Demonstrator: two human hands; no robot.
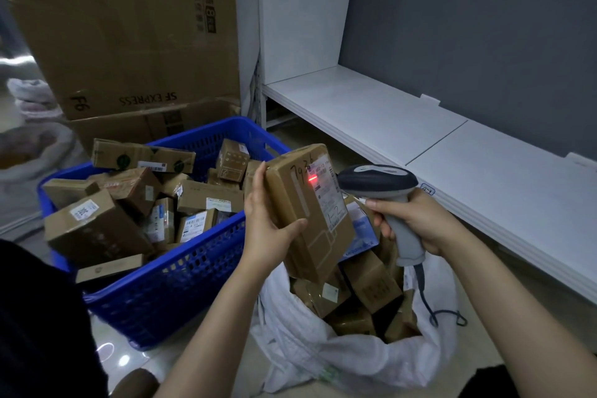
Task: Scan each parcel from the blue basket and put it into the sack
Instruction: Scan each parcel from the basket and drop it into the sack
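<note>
Head view looks down on a person's two bare hands at work over a pale floor [349, 152]. The left hand [268, 223] grips a brown cardboard parcel [300, 203]: its fingers lie curled along the parcel's left edge and the thumb presses on the front face. The parcel is held tilted in the air above the open mouth of the white sack [323, 352], between the right wall of the blue basket [181, 265] and the scanner [381, 181]. "7936" is handwritten near its upper edge, and a white label [329, 194] runs down its right side. A red spot of light [312, 178] glows at the upper left of that label.

The right hand [416, 220] has its fingers wrapped round the grey handle of the scanner, whose dark head points left and sits just beside the parcel's right edge. A dark cable [429, 307] drops from the base of the handle past the sack's right rim.

Several brown boxes lie inside the sack, with a blue-and-white package [361, 233] showing just behind the held parcel. The basket stands just left of the sack, piled with many brown labelled parcels. Behind its far edge rises a large cardboard box [129, 26] printed "SF EXPRESS" upside down. A low white shelf [420, 126] runs along the grey wall at right.
</note>
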